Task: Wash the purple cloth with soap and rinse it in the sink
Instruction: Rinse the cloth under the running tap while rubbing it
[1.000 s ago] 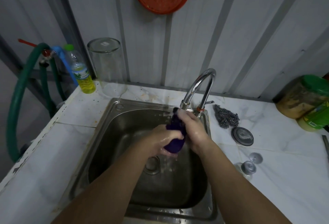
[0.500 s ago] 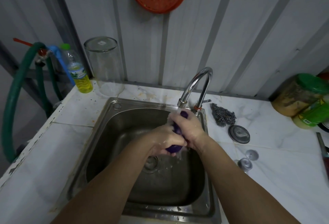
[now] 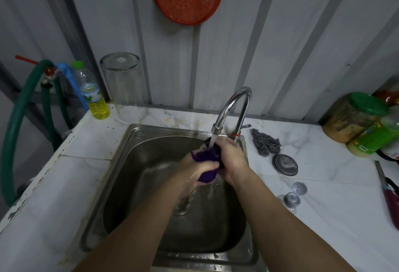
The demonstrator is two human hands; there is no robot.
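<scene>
A: Where's the purple cloth [image 3: 206, 157] just now?

B: Bunched between both hands over the sink [image 3: 129, 163], right under the faucet [image 3: 232, 107]. The stream lands on its upper end, and water runs off the lower end toward the drain [image 3: 182, 204]

A: How is it gripped?

B: The right hand [image 3: 232, 159] is clenched round the top part, the left hand [image 3: 194, 174] clamped on the bottom. Its long axis runs from the spout down and toward the person, so the right hand sits nearer the water

A: Anything in the way?

B: I'd say not. The steel scourer [image 3: 266, 144] and a round metal lid [image 3: 285, 164] lie on the counter to the right, well apart. A bottle of yellow liquid [image 3: 95, 99], maybe the soap, stands at the back left beside an upturned glass jar [image 3: 125, 88]
</scene>
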